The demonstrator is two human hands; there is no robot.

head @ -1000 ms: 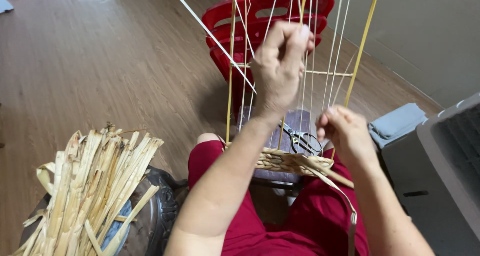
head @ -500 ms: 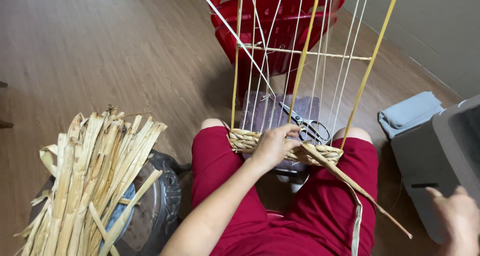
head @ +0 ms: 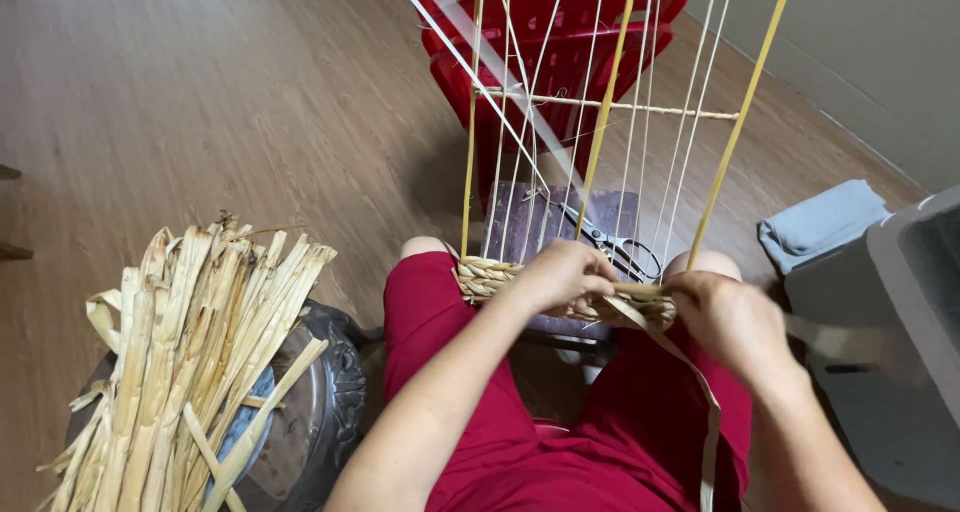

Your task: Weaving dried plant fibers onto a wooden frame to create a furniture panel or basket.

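Woven straw band (head: 490,274), tan and braided, pinched in left hand (head: 562,275) and right hand (head: 735,322).

The person is wearing dark red shorts (head: 560,452), filling the view from 5 to 7 o'clock. The forearms are bare, with no sleeves showing. The left hand (head: 562,277) and the right hand (head: 735,322) are wearing no gloves, rings or watch.

A red plastic chair (head: 560,32) stands beyond; a folded grey cloth (head: 822,222) lies right.
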